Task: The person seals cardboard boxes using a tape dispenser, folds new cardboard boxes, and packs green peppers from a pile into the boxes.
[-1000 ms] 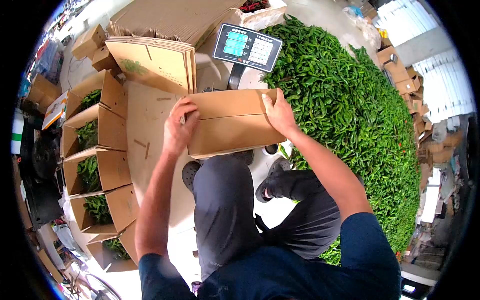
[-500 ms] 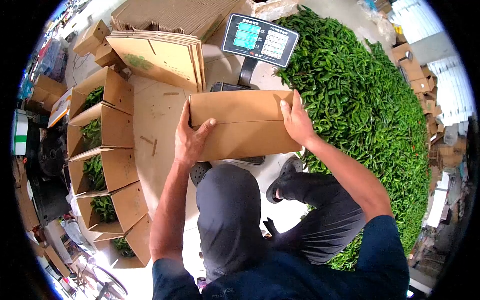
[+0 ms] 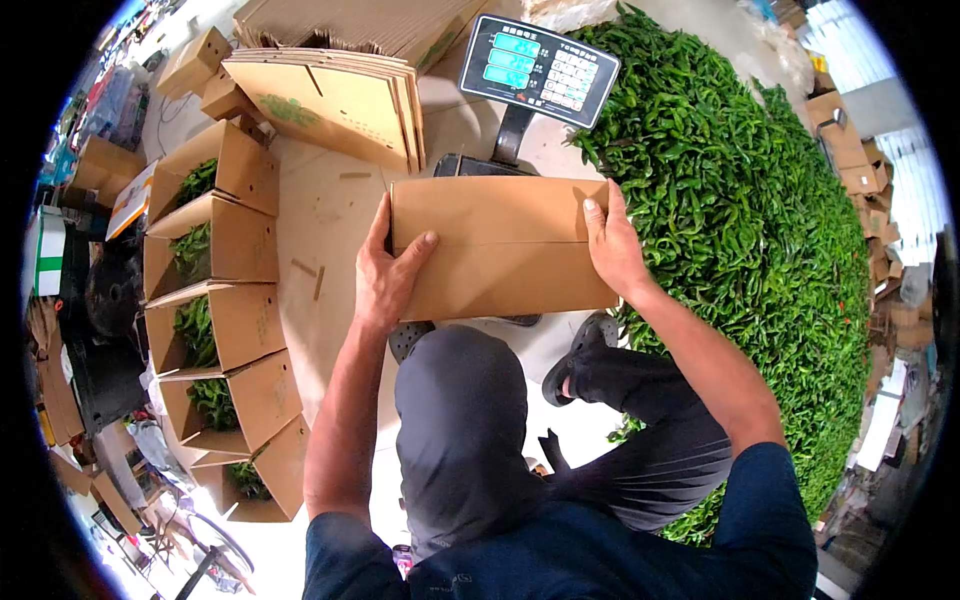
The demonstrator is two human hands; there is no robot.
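Between my two hands is a brown cardboard box [image 3: 505, 245], its flat side with a centre seam facing me. My left hand [image 3: 390, 270] grips its left end, thumb on the near face. On the right end, my right hand [image 3: 612, 240] presses with thumb on the face and fingers along the edge. Behind and partly under the box stands a digital scale [image 3: 538, 70] with a lit display; its platform is mostly hidden. A large heap of green chili peppers [image 3: 740, 240] spreads to the right of the box.
At left, several open cartons [image 3: 255, 340] holding green peppers stand in a row. Flattened cardboard sheets [image 3: 330, 105] lean beyond them, with a larger cardboard stack [image 3: 360, 25] behind. Small cardboard scraps [image 3: 318, 282] lie on the floor. My knee [image 3: 460, 400] is just below the box.
The view has shifted slightly, so most things sit a little farther right. Both hands keep the same hold on the box.
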